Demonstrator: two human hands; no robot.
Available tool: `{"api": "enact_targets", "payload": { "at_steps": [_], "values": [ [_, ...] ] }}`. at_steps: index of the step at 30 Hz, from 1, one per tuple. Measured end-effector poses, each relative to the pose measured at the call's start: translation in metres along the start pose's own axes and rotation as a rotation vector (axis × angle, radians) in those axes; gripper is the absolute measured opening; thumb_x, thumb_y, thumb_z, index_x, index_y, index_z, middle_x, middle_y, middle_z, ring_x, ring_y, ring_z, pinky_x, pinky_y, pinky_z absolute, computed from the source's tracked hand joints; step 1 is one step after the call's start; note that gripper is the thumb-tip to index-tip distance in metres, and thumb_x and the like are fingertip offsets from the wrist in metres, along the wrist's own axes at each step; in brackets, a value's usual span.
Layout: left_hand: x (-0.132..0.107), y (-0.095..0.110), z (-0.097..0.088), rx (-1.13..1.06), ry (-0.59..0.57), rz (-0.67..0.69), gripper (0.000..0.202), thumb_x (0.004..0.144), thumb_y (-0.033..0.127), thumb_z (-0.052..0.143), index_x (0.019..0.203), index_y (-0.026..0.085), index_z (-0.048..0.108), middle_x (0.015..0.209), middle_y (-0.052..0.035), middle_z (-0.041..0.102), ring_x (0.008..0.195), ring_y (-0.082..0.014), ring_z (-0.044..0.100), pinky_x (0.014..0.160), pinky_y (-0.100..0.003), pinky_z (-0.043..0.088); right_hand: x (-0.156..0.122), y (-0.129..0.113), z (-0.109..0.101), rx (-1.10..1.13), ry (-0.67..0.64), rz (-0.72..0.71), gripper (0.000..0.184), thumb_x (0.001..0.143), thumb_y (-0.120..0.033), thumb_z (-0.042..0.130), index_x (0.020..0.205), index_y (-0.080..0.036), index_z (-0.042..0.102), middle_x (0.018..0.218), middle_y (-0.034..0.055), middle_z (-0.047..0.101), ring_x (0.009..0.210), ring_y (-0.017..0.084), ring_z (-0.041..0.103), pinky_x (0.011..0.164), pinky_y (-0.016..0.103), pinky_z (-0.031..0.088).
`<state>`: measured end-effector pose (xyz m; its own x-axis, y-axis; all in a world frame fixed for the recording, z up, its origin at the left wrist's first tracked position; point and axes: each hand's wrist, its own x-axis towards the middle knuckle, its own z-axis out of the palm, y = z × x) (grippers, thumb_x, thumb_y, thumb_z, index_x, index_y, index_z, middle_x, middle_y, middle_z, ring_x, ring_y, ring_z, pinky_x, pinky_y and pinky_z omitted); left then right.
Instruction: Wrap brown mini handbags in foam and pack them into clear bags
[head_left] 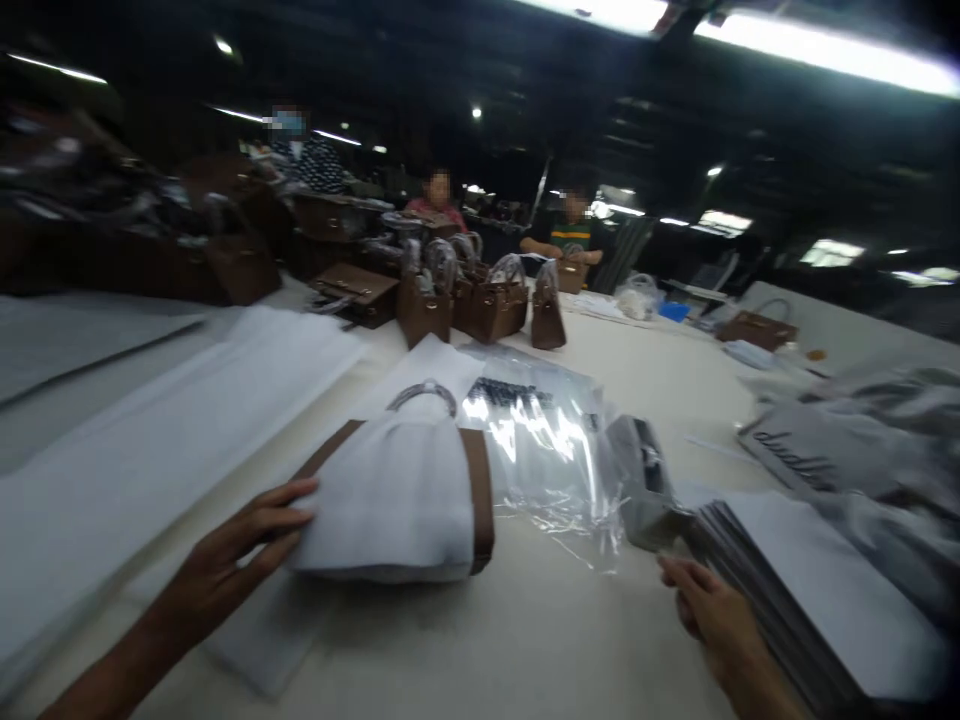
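One handbag [481, 490] lies beside the left grip [229, 555], apparently touching.

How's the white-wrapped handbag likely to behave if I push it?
The handbag probably holds its shape: its brown end looks smooth, unsagging. The white wrap may slip, with no fastening in sight. The bag's handle seems fairly stiff, forming a smooth arch.

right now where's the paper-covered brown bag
In the head view, the paper-covered brown bag is left of centre on the table, with the left hand at its left edge and clear plastic to its right.
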<state>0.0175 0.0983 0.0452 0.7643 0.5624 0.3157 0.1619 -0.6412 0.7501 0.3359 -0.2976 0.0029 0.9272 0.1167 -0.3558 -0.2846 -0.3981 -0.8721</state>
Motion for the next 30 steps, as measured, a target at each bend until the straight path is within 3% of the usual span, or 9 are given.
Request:
{"api": "enact_targets", "payload": {
  "at_steps": [3, 5, 7, 9, 11, 16, 21, 26, 30],
  "values": [
    [-0.002, 0.011, -0.005, -0.077, -0.081, 0.052, 0.016, 0.079, 0.027, 0.057, 0.094, 0.022, 0.062, 0.121, -0.0065, 0.054, 0.111, -0.0202, 0.051, 0.087, -0.028, 0.047, -0.057, -0.053, 0.046, 0.317, -0.249, 0.023, 0.043, 0.052, -0.042, 0.078, 0.085, -0.018, 0.064, 0.073, 0.0024, 0.058, 0.043, 0.003, 0.031, 0.037, 0.018, 0.027],
    [-0.005, 0.014, -0.008, -0.109, -0.087, 0.073, 0.018, 0.081, 0.025, 0.056, 0.098, 0.020, 0.059, 0.122, -0.0095, 0.052, 0.112, -0.0199, 0.050, 0.089, -0.029, 0.045, -0.109, -0.094, 0.089, 0.345, -0.463, 0.120, 0.046, 0.049, -0.041, 0.081, 0.087, -0.019, 0.065, 0.075, 0.0038, 0.060, 0.041, 0.002, 0.032, 0.036, 0.018, 0.026],
    [-0.009, 0.017, -0.009, -0.136, -0.081, 0.103, 0.020, 0.082, 0.023, 0.055, 0.101, 0.019, 0.057, 0.123, -0.0107, 0.050, 0.114, -0.0197, 0.048, 0.091, -0.030, 0.043, -0.162, -0.125, 0.134, 0.354, -0.734, 0.106, 0.043, 0.059, -0.043, 0.076, 0.093, -0.020, 0.065, 0.077, 0.0044, 0.061, 0.040, 0.001, 0.032, 0.036, 0.015, 0.021],
    [-0.015, 0.018, -0.008, -0.148, -0.060, 0.133, 0.024, 0.082, 0.022, 0.054, 0.106, 0.019, 0.053, 0.123, -0.0107, 0.049, 0.116, -0.0195, 0.046, 0.094, -0.031, 0.041, -0.202, -0.137, 0.177, 0.381, -0.971, 0.094, 0.040, 0.065, -0.044, 0.072, 0.096, -0.019, 0.064, 0.084, 0.0055, 0.062, 0.039, -0.001, 0.031, 0.036, 0.015, 0.018],
    [-0.020, 0.018, -0.007, -0.152, -0.034, 0.163, 0.030, 0.083, 0.022, 0.053, 0.113, 0.020, 0.048, 0.123, -0.0101, 0.049, 0.118, -0.0192, 0.045, 0.098, -0.033, 0.039, -0.221, -0.133, 0.212, 0.385, -1.071, 0.110, 0.039, 0.067, -0.044, 0.070, 0.096, -0.017, 0.063, 0.088, 0.0063, 0.062, 0.038, 0.000, 0.034, 0.035, 0.015, 0.018],
    [-0.027, 0.013, -0.007, -0.156, -0.028, 0.245, 0.032, 0.086, 0.020, 0.047, 0.118, 0.022, 0.047, 0.127, -0.0084, 0.046, 0.120, -0.0183, 0.043, 0.101, -0.034, 0.037, -0.214, -0.108, 0.255, 0.359, -0.929, 0.187, 0.048, 0.058, -0.043, 0.076, 0.092, -0.012, 0.062, 0.083, 0.0077, 0.064, 0.040, 0.002, 0.037, 0.033, 0.014, 0.021],
    [-0.029, 0.010, -0.011, -0.041, -0.105, 0.264, 0.030, 0.088, 0.017, 0.040, 0.111, 0.025, 0.057, 0.135, -0.0054, 0.036, 0.122, -0.0175, 0.041, 0.100, -0.028, 0.039, -0.222, -0.107, 0.255, 0.355, -0.881, 0.176, 0.049, 0.057, -0.043, 0.077, 0.090, -0.011, 0.061, 0.080, 0.0068, 0.064, 0.043, 0.003, 0.037, 0.032, 0.014, 0.026],
    [-0.028, 0.010, -0.013, 0.000, -0.111, 0.286, 0.031, 0.084, 0.016, 0.046, 0.110, 0.024, 0.059, 0.136, -0.0047, 0.036, 0.123, -0.0185, 0.039, 0.101, -0.028, 0.037, -0.243, -0.099, 0.248, 0.402, -0.764, 0.136, 0.065, 0.064, -0.043, 0.073, 0.115, -0.013, 0.046, 0.095, 0.0086, 0.063, 0.054, 0.009, 0.050, 0.048, 0.023, 0.048],
    [-0.029, 0.011, -0.009, -0.025, -0.056, 0.259, 0.024, 0.083, 0.026, 0.052, 0.106, 0.024, 0.061, 0.133, -0.0055, 0.038, 0.120, -0.0195, 0.043, 0.100, -0.030, 0.039, -0.251, -0.085, 0.251, 0.412, -0.701, 0.027, 0.062, 0.071, -0.045, 0.066, 0.118, -0.018, 0.036, 0.079, 0.0011, 0.063, 0.058, 0.011, 0.054, 0.058, 0.027, 0.052]
  ]
}}
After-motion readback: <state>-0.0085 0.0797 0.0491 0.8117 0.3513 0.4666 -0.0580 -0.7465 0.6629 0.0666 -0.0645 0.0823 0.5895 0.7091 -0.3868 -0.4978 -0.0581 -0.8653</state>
